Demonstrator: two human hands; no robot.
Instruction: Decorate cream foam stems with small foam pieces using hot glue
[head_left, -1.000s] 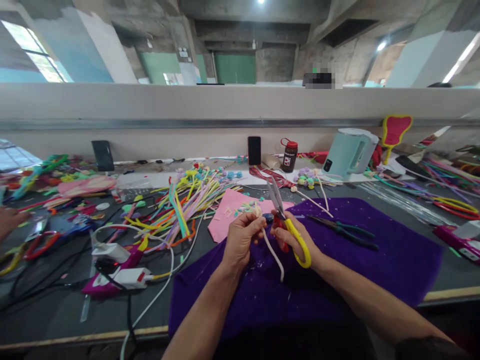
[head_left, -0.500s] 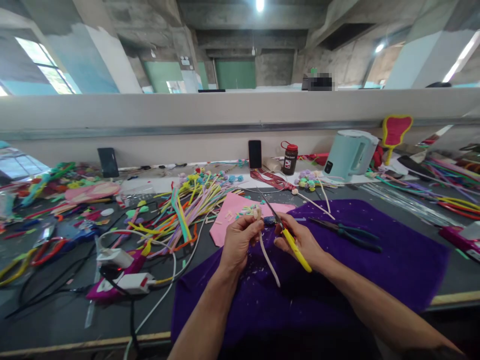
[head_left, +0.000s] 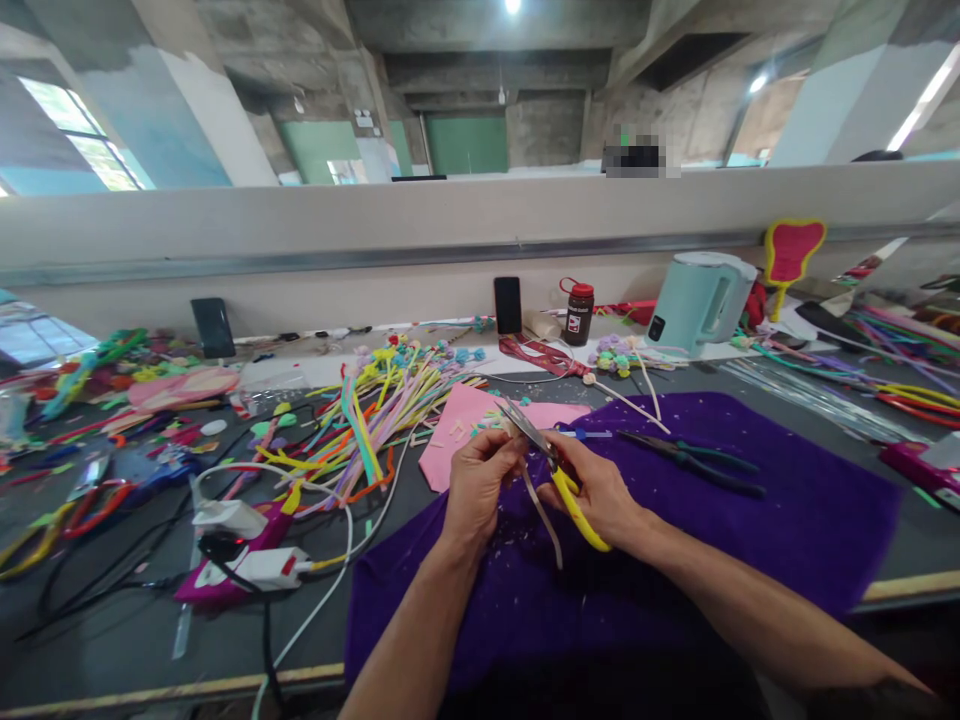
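My left hand [head_left: 478, 485] pinches the top of a cream pipe-cleaner stem [head_left: 541, 512] that hangs down toward the purple cloth [head_left: 750, 520]. My right hand [head_left: 596, 488] grips yellow-handled scissors [head_left: 559, 468], whose metal blades point up and left, right at the stem's tip beside my left fingers. Both hands hover over the near left part of the cloth. Small cream snippets are scattered on the cloth under them.
Dark pliers [head_left: 694, 460] lie on the cloth to the right. A pink felt sheet [head_left: 469, 430], a heap of coloured pipe cleaners [head_left: 375, 415], glue guns with cords [head_left: 240, 555], a phone [head_left: 508, 305], a brown jar [head_left: 579, 313] and a pale kettle [head_left: 701, 300] surround the work spot.
The scissors have swung from pointing upward to pointing left, their blades now meeting the stem's tip at my left fingers. Both hands stayed over the cloth.
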